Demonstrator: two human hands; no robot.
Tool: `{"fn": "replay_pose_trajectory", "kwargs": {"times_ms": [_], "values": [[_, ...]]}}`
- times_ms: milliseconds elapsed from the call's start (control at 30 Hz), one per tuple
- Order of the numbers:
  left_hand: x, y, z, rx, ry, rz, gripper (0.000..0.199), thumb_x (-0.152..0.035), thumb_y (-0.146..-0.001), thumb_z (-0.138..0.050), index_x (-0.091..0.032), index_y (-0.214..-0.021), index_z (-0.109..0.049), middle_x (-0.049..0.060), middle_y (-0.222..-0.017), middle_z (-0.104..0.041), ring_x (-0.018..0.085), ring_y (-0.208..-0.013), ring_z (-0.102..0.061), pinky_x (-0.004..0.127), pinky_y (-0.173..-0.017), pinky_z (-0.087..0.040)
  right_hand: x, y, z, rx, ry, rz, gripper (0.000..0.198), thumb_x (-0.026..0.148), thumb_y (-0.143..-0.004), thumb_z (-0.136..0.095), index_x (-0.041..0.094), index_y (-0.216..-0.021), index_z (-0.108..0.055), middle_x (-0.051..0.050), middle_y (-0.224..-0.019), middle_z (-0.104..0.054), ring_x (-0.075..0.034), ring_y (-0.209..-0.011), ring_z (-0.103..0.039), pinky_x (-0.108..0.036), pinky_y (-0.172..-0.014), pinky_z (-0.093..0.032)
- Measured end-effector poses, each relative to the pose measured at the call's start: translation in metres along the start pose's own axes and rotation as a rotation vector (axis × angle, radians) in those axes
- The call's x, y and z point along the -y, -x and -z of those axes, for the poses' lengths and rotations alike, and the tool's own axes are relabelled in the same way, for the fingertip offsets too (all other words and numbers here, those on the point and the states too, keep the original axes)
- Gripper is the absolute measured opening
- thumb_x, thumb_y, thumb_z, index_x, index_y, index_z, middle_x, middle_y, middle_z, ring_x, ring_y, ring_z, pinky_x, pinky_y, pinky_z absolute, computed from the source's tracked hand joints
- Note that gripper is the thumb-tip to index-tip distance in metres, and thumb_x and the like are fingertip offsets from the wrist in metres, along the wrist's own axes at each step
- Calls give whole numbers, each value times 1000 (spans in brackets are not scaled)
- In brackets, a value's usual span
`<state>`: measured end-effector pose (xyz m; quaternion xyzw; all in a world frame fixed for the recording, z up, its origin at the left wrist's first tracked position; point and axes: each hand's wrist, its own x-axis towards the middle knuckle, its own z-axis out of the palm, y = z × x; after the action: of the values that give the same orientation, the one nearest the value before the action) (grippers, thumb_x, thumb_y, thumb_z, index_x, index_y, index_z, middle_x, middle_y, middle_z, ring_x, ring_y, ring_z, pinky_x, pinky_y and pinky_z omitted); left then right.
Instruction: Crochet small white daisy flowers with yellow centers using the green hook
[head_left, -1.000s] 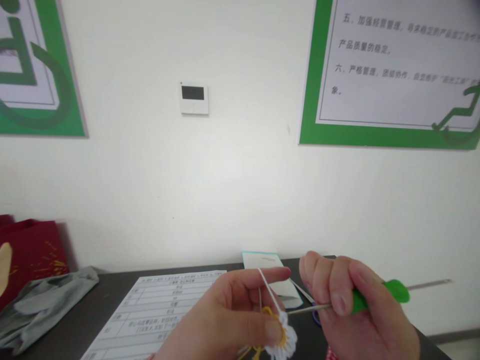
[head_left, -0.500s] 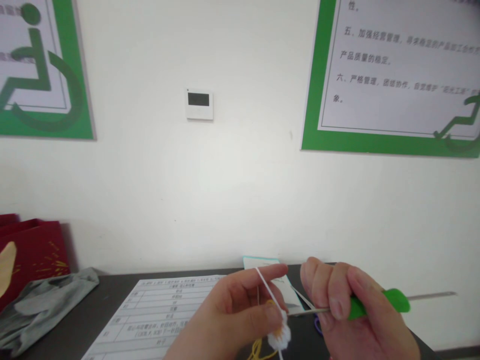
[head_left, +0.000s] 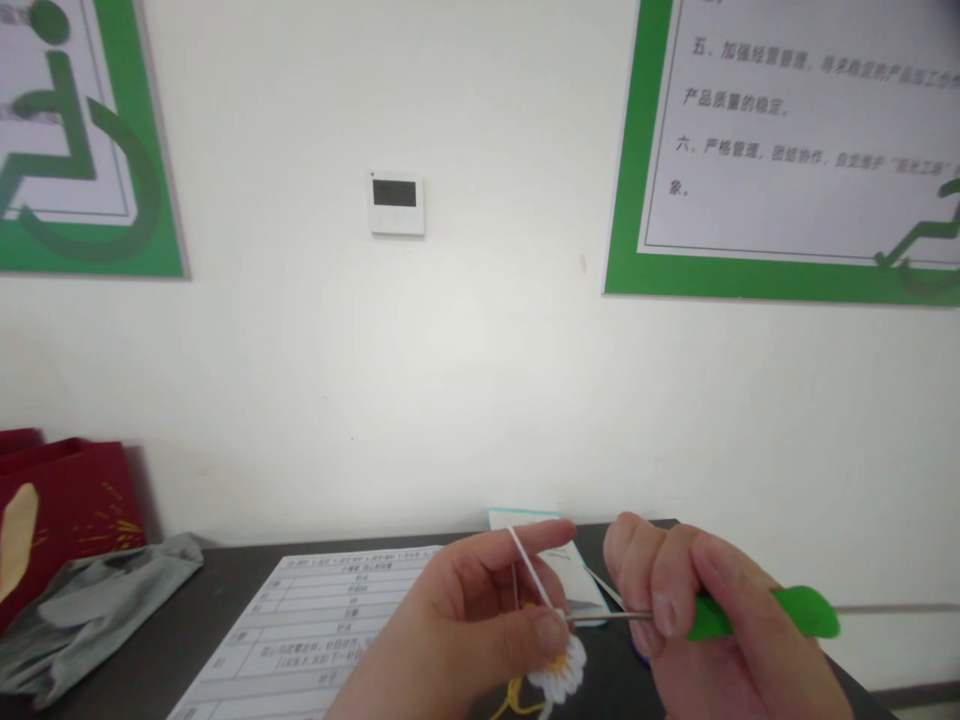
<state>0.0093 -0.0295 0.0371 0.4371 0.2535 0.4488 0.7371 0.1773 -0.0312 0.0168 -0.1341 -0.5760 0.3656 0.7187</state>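
Between the thumb and fingers of my left hand (head_left: 480, 620) is pinched a small crocheted flower (head_left: 564, 675), white-petalled with a yellow centre. White yarn (head_left: 531, 568) runs from the flower up over my outstretched left index finger. Yellow yarn (head_left: 514, 697) dangles below. My right hand (head_left: 720, 620) is closed around the green handle of a crochet hook (head_left: 802, 611). The hook's metal shaft points left, and its tip meets the flower's upper edge by my left thumb. The tip itself is hidden in the stitches.
A printed sheet with a table (head_left: 300, 640) lies on the dark tabletop (head_left: 161, 640) to the left. Farther left are a grey cloth (head_left: 120, 610) and a red bag (head_left: 82, 500). Behind my hands is a white and light-blue packet (head_left: 585, 580). A white wall (head_left: 450, 400) rises behind the table.
The flower has turned so more of its petals and yellow centre show. The hook has shifted slightly right and sits more level. Both hands keep their grip.
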Motion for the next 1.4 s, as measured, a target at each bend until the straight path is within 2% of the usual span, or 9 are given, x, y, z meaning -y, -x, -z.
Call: {"fn": "replay_pose_trajectory", "kwargs": {"times_ms": [167, 333, 433, 567, 733, 967, 1100, 1267, 1400], "values": [[4, -3, 1, -42, 31, -77, 47, -16, -60, -93, -22, -105, -79, -3, -71, -69, 7, -64, -59, 22, -65, -43, -1, 0, -2, -13, -5, -39, 43, 38, -99, -51, 22, -64, -69, -1, -53, -54, -15, -54, -52, -27, -52, -45], [10, -6, 1, -82, 23, -139, 57, -16, -55, -95, -22, -109, -77, -3, -68, -68, 7, -60, -57, 22, -62, -43, -10, 1, -3, 22, -51, -155, 44, 42, -101, -49, 22, -66, -67, -1, -59, -58, -15, -58, -53, -28, -57, -45], [12, -8, 0, -142, 17, -195, 59, -19, -55, -95, -22, -111, -77, -3, -69, -68, 9, -63, -60, 24, -66, -46, -14, 1, -3, 78, 34, -74, 40, 48, -98, -54, 24, -70, -70, -1, -63, -60, -16, -63, -54, -28, -59, -45], [13, -9, 0, -218, -20, -251, 63, -21, -57, -94, -20, -117, -74, -2, -65, -69, 10, -62, -59, 26, -68, -49, -12, 0, -3, 186, 256, 17, 21, 44, -82, -77, 26, -74, -72, -1, -73, -62, -15, -65, -55, -27, -57, -43], [14, -10, 4, -217, -33, -256, 61, -21, -56, -94, -22, -115, -76, -1, -67, -70, 12, -65, -61, 28, -71, -51, -15, 3, -12, 69, 332, 66, 23, 36, -81, -81, 26, -68, -65, 1, -79, -61, -13, -65, -57, -25, -58, -43], [9, -7, 7, -178, -53, -222, 41, -35, -65, -90, -29, -105, -80, 1, -76, -73, 17, -77, -65, 33, -85, -50, -20, 6, -11, -66, 186, -13, 24, 28, -79, -82, 25, -66, -61, 1, -76, -62, -13, -65, -58, -24, -58, -48], [11, -5, 3, -238, -72, -273, 49, -33, -64, -91, -26, -111, -78, -1, -72, -69, 13, -70, -61, 29, -78, -50, -17, 4, -11, -57, 22, -147, 25, 25, -73, -86, 23, -64, -62, 2, -73, -62, -11, -62, -53, -21, -57, -45], [13, -2, 2, -246, -162, -271, 72, -32, -70, -86, -22, -137, -61, -2, -73, -66, 13, -69, -59, 27, -72, -48, -16, 2, -14, -41, -105, -229, 27, 24, -70, -88, 22, -62, -62, 3, -71, -60, -10, -61, -50, -21, -56, -42], [10, 4, 0, -255, -194, -283, 62, -27, -75, -82, -24, -135, -63, -2, -74, -67, 12, -71, -59, 25, -74, -47, -18, 6, -15, -27, -70, -208, 27, 24, -73, -86, 23, -63, -61, 3, -72, -60, -11, -62, -51, -22, -57, -42]]}}
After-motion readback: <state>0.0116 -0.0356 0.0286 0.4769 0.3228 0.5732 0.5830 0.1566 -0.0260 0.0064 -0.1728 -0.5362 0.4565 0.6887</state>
